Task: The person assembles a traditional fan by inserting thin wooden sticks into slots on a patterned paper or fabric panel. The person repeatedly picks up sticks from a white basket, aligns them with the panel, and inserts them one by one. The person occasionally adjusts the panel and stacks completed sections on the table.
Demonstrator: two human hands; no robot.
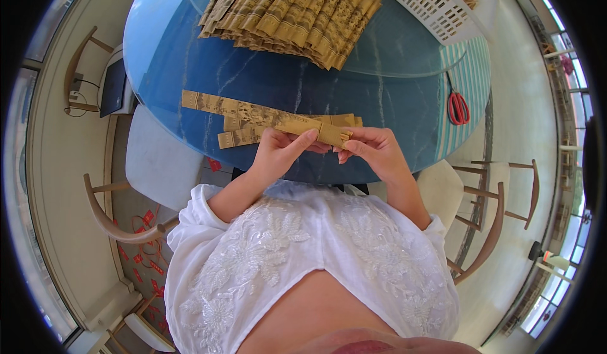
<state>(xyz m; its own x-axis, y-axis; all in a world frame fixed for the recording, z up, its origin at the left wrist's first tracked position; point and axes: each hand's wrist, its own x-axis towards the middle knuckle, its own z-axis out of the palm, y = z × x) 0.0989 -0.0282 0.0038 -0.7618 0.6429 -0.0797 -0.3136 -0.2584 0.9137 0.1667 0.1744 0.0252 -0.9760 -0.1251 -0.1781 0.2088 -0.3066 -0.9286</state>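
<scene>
A long, narrow brown paper sleeve point(253, 113) with dark printed pictures runs slantwise in front of me. My left hand point(282, 151) pinches it near its right part, thumb on top. At the sleeve's right end, the thumb and fingers of my right hand point(377, 152) close on its folded tip. Whether anything is inside the sleeve cannot be made out. Beneath it, a few similar sleeves point(238, 138) lie crossed on the blue marbled table point(404, 117). Farther back, a thick pile of matching sleeves point(291, 12) is spread in overlapping rows on a round glass top point(395, 60).
A white slotted basket point(436, 6) with thin wooden sticks stands at the far right. Red-handled scissors point(458, 108) rest on a striped cloth point(450, 79) at the table's right edge. Chairs point(158, 158) stand on both sides, with red scraps point(148, 218) on the left floor.
</scene>
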